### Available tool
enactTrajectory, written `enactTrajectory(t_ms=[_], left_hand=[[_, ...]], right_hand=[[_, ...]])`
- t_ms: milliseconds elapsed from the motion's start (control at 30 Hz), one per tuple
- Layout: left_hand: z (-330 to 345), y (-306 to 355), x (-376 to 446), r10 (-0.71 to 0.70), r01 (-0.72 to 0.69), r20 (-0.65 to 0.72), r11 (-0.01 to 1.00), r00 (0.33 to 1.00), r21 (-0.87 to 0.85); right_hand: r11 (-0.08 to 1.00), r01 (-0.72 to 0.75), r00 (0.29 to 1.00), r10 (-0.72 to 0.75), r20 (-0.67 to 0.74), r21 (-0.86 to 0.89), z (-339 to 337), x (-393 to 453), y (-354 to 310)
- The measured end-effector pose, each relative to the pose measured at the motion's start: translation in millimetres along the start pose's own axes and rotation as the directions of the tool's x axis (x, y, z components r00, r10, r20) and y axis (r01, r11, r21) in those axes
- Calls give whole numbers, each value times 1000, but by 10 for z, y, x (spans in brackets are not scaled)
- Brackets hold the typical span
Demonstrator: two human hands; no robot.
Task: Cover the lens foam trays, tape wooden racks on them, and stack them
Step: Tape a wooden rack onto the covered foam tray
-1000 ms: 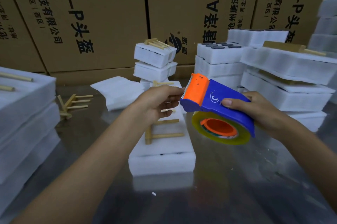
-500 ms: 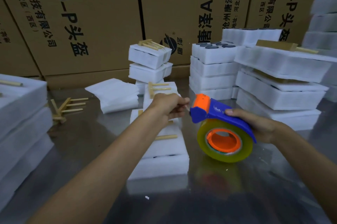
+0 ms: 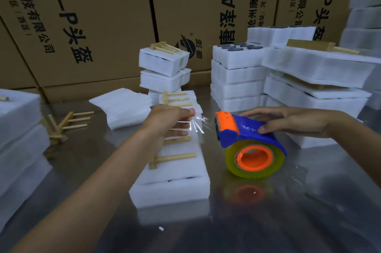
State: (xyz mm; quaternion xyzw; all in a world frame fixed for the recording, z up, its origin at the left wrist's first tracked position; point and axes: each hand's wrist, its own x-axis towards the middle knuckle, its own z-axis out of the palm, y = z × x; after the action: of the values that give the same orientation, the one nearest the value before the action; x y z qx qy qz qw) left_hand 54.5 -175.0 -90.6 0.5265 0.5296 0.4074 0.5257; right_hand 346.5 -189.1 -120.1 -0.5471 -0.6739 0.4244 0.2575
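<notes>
The left hand (image 3: 165, 123) pinches a short strip of clear tape (image 3: 194, 126) between thumb and fingertips, the loose end crinkled and hanging to the right of the fingers. It hovers over the far half of a covered foam tray (image 3: 175, 180) that lies in the middle of the shiny metal table (image 3: 309, 211). A wooden rack (image 3: 171, 159) rests on the tray's white cover, its prongs pointing right.

To the right, the right hand (image 3: 288, 123) rests with nearly straight fingers on top of a blue and orange tape dispenser (image 3: 247, 139), which stands on the table just beside the tray; the fingers do not wrap round it.

Farther off stand stacks of finished trays (image 3: 165, 67), loose foam sheets (image 3: 123, 106) and spare racks (image 3: 68, 123) at far left, with cardboard boxes (image 3: 103, 15) behind.

To do this step well, the strip probably needs to be stretched flat before it touches down, laid across the rack's bars and pressed firmly onto foam on both sides, so the rack cannot slide.
</notes>
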Motion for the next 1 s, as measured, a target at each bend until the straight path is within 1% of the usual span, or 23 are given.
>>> enactTrajectory(t_ms=[33,67,100,133,167,200,233,267,367,433,567,633,800,833,900,1000], left_hand=[[8,14,-4,-3,3,-7,1000,1000,3],[22,26,-10,-7,7,-10,1000,1000,10],[35,36,-19,-11,11,-6,1000,1000,17],[41,42,-30,-12,12,-2,1000,1000,16],[42,47,-41,-10,10,-5,1000,1000,8],[36,44,-50,-8,8,-19,1000,1000,-4],[27,32,-58,-10,9,-39,1000,999,-21],[23,12,-68,-15,12,-60,999,998,-51],[36,-71,-97,-35,20,-98,989,995,-147],[54,-86,-85,-28,10,-112,986,993,-166],[5,98,-15,77,-95,-141,988,987,-120],[-60,208,13,127,-143,-169,986,977,-85],[-268,220,55,184,-199,-203,979,962,-54],[-333,196,69,192,-208,-224,977,956,-53],[-573,145,125,191,-207,-324,978,927,-15],[-1175,-8,171,181,-167,-500,983,847,72]], right_hand=[[999,25,997,-21,79,-49,-26,-86,-82],[992,-7,986,28,167,-123,20,-207,-221],[972,-28,976,78,205,-234,73,-304,-304],[922,-35,972,121,202,-384,77,-383,-321],[866,-53,978,145,149,-498,204,-289,-380],[815,-72,989,134,66,-575,270,-276,-414],[780,-69,995,102,17,-622,336,-232,-391],[773,-63,997,78,-5,-631,383,-229,-365],[841,-27,1000,15,-27,-541,345,-324,-281],[855,10,998,-41,-47,-519,363,-379,-255],[906,99,975,-171,-142,-412,327,-422,-206],[905,134,960,-220,-174,-405,301,-431,-256],[894,172,961,-245,-131,-414,305,-324,-407],[895,169,965,-235,-114,-413,304,-288,-405],[894,150,975,-203,-85,-422,290,-246,-338],[868,111,981,-173,-85,-485,199,-279,-173]])
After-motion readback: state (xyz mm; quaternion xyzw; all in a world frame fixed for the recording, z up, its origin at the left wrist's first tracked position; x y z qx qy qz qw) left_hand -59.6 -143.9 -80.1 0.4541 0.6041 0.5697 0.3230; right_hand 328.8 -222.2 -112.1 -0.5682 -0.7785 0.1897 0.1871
